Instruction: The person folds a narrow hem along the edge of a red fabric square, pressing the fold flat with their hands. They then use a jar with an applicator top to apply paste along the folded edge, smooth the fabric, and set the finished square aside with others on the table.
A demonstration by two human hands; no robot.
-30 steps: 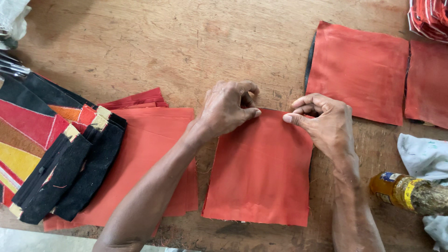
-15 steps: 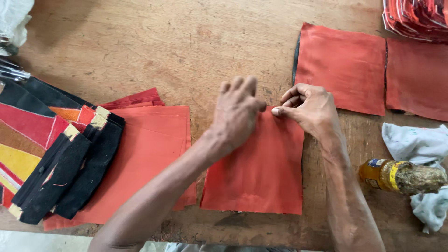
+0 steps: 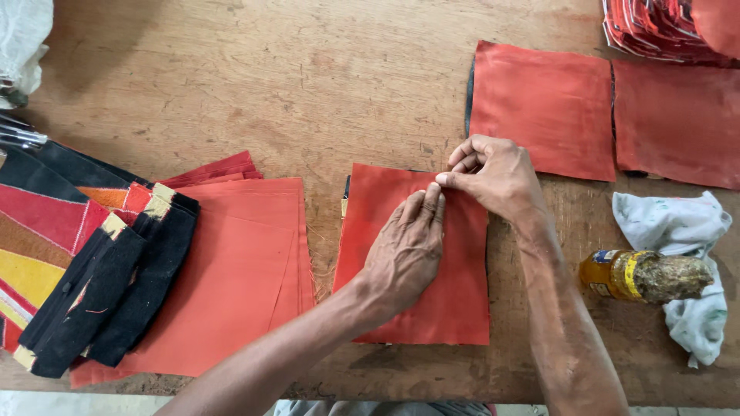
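Left hand is pressed flat, fingers spread, on the red fabric square; its 1 o'clock edge is pinched by the right hand on the desk

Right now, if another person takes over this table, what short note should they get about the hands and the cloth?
Left hand: lies flat, palm down, on the red cloth square; no grip.
Right hand: fingertips pinch the square's upper edge.
The square lies flat on the wooden table, in front of the person.
Orange fabric stack: to its left. Two red squares lie above right; a glue bottle rests on a white rag at right.
Done and left: cannot tell.
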